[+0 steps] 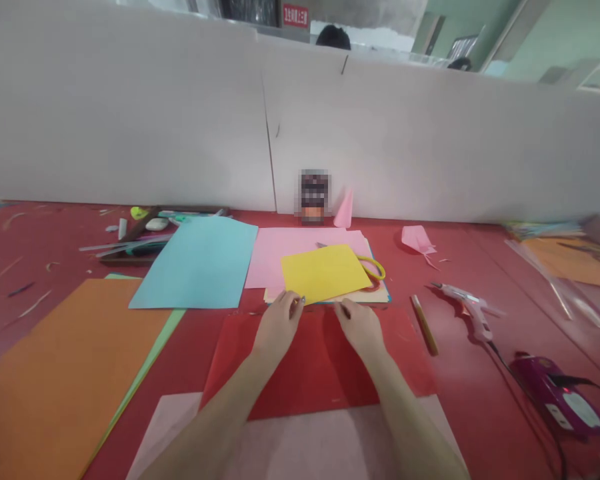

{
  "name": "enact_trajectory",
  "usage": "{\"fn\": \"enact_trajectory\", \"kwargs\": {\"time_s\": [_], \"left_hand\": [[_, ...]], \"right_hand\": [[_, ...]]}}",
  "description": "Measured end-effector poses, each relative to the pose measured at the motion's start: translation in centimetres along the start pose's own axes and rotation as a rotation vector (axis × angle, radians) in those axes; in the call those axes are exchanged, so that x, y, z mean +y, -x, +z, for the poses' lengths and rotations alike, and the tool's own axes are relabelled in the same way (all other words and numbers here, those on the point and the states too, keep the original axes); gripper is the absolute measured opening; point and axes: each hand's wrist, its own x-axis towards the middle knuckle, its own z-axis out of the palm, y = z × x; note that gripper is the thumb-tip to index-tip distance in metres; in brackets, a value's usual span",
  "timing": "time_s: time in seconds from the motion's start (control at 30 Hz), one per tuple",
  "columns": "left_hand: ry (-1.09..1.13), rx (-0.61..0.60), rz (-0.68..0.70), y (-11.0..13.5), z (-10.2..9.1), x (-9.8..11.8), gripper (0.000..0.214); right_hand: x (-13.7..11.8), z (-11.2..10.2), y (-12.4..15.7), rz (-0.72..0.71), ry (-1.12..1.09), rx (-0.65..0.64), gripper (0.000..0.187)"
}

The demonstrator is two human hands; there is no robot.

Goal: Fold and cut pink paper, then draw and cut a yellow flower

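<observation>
Fingers of left hand [279, 321] and right hand [363, 325] were curled at the far edge of the red sheet [323, 370]; whether they gripped it, could not tell; yellow sheet [325, 272] lay just beyond red sheet, over scissors [383, 271]; forward push risked snagging these; glue gun [467, 302], right of red sheet, risked scorching it if hot and knocked.

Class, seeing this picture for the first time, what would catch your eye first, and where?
Probably the yellow sheet, near the picture's middle, just beyond the left hand and the right hand. Then come the blue sheet to its left and the orange sheet at lower left. On the right, a glue gun lies near a purple device.
</observation>
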Motion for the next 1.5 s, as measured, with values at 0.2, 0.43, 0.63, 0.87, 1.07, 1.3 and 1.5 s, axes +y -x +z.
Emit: {"fn": "enact_trajectory", "kwargs": {"time_s": [0.2,0.43,0.63,0.87,1.07,1.3,1.5], "left_hand": [[0.008,0.108,0.067,0.0,0.5,-0.9,0.017],[-0.077,-0.003,0.163,-0.2,2.3,-1.1,0.057],[-0.008,-0.015,0.121,-0.4,2.5,-1.7,0.045],[-0.046,-0.018,0.133,-0.3,2.2,-1.5,0.043],[-0.075,-0.015,0.17,-0.2,2.1,-1.4,0.049],[-0.04,-0.032,0.203,-0.3,1.8,-1.8,0.066],[-0.013,-0.04,0.278,-0.2,0.6,-2.1,0.078]], "right_hand": [[1.6,0.7,0.2,0.005,-0.328,-0.116,0.039],[0.9,0.8,0.5,-0.051,-0.177,-0.088,0.037],[1.6,1.0,0.2,0.147,-0.546,-0.035,0.031],[2.8,1.2,-0.8,0.374,-1.005,0.134,0.059],[1.9,0.8,-0.7,0.34,-1.065,0.037,0.058],[1.6,0.2,-0.5,0.315,-1.156,0.129,0.047],[3.1,-0.5,-1.2,0.382,-1.075,0.226,0.055]]}}
